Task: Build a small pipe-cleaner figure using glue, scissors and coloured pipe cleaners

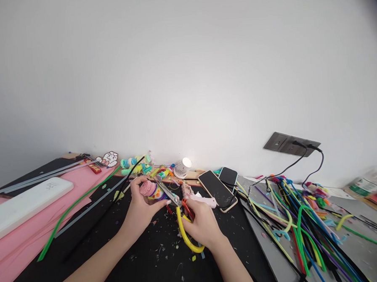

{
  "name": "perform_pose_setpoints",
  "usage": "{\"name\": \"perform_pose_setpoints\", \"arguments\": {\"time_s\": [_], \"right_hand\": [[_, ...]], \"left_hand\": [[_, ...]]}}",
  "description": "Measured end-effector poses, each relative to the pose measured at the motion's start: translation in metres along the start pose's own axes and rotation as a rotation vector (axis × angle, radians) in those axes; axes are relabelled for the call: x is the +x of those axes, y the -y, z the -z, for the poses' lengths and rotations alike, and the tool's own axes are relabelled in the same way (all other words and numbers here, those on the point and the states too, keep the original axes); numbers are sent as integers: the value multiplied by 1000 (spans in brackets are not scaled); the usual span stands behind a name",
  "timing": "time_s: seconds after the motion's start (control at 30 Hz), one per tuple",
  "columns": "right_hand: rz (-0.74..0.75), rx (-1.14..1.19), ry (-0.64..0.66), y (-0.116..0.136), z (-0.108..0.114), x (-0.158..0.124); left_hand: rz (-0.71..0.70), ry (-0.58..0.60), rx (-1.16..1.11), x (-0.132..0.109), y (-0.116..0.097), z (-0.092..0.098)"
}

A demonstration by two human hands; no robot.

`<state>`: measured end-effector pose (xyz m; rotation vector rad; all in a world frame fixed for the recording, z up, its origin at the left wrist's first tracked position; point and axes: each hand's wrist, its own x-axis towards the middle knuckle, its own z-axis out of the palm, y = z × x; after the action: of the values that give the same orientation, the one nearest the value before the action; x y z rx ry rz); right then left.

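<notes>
As left hand [140, 208] pinches the bundle [149, 188], right hand [204, 224] clasps scissors [179, 219] beside it.

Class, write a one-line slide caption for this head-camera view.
Left hand holds a pink coil; right hand points yellow-handled scissors at it.

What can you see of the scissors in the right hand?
The scissors have grey metal blades and a large yellow loop handle, seemingly plastic, with a red part near the pivot. The right hand grips the handle. They sit low over the black mat, blades pointing up-left toward the pink fuzzy piece in the left hand; whether they touch it is unclear.
</notes>
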<state>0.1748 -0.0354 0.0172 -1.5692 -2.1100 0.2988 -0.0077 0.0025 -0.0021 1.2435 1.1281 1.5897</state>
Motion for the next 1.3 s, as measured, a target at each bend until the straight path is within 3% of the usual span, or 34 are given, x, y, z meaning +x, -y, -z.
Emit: {"name": "perform_pose_setpoints", "arguments": {"time_s": [0.53,0.73,1.03,1.3], "right_hand": [[-27,-28,-58,-2,0,3],[-125,15,-192,-5,4,6],[-73,96,-141,-7,2,5],[-31,79,-194,-4,5,6]], "left_hand": [[-35,-10,24,1,5,1],[-43,38,-3,2,13,2],[-17,117,-132,1,7,0],[31,220,-143,-2,-2,0]]}}
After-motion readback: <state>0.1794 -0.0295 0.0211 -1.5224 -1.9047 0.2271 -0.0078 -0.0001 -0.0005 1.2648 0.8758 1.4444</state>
